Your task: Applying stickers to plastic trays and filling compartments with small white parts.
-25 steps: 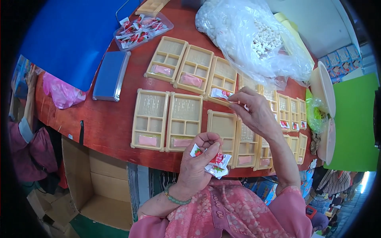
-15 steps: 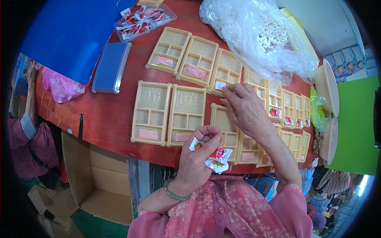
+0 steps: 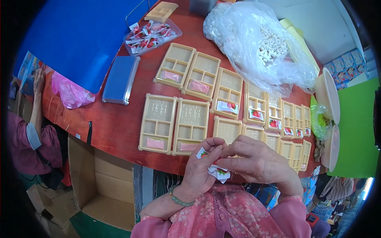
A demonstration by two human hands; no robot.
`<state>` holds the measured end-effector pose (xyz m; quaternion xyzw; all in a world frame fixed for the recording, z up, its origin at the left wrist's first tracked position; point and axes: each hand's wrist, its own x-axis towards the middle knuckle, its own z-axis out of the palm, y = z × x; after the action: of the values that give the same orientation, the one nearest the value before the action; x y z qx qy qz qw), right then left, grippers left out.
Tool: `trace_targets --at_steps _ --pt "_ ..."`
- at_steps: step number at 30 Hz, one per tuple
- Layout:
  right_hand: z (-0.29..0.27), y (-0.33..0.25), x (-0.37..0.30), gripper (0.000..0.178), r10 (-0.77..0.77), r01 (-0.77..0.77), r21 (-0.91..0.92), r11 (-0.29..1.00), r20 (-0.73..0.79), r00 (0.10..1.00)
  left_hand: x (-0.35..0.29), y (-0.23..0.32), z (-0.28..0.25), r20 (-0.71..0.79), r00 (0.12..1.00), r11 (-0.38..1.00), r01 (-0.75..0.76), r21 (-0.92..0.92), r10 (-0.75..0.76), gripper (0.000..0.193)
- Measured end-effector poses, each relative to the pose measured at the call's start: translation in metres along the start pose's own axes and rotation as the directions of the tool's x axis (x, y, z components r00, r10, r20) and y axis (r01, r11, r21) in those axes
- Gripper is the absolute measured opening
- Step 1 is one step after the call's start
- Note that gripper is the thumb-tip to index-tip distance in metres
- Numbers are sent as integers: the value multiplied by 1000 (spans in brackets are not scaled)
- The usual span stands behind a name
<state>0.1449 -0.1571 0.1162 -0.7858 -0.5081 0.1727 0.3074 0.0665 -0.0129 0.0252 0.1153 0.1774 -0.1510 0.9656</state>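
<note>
Several small white sachets with red strawberry prints (image 3: 219, 173) are gripped in my left hand (image 3: 197, 170), its thumb pressed over them. My right hand (image 3: 258, 162) meets it there, thumb and fingers drawn together at the sachets; its fingertips hide what they pinch. Beyond my hands stand two rows of beige compartment trays (image 3: 193, 109). One far-row tray has a strawberry sachet (image 3: 227, 106) in its near compartment, and so do trays to its right. Pink packets (image 3: 155, 143) lie in the left-hand trays of both rows. My hands cover part of the near row.
A clear tub (image 3: 153, 37) of similar sachets and a blue-topped case (image 3: 120, 79) sit at the far left. A big plastic bag of white pieces (image 3: 266, 45) lies behind the trays. At the left edge another person's arm (image 3: 36, 101) rests by a pink bag (image 3: 71, 90).
My right hand has drawn back from the far-row tray to the sachets in my left hand. A strawberry sachet now shows flat in that tray. The view has shifted slightly.
</note>
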Motion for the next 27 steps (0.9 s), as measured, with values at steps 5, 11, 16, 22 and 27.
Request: trace_targets --at_steps 5,11,16,22,27 --pt "-5 6 10 31 4 3 101 995 -65 998 2 2 -6 -43 997 996 63 -60 -66 19" --pt "-7 56 51 13 529 -244 556 795 -436 728 0 10 -10 56 998 996 6 -93 -1 14" --pt "4 96 89 19 556 -242 576 781 -465 689 -1 14 -11 26 1000 999 -13 -37 14 14" --pt "16 111 104 13 596 -339 539 771 -425 681 -4 19 -17 80 997 998 7 -64 -2 14" --pt "26 112 106 12 501 -447 229 865 -461 733 -4 21 -11 53 999 1000 7 -22 -6 14"
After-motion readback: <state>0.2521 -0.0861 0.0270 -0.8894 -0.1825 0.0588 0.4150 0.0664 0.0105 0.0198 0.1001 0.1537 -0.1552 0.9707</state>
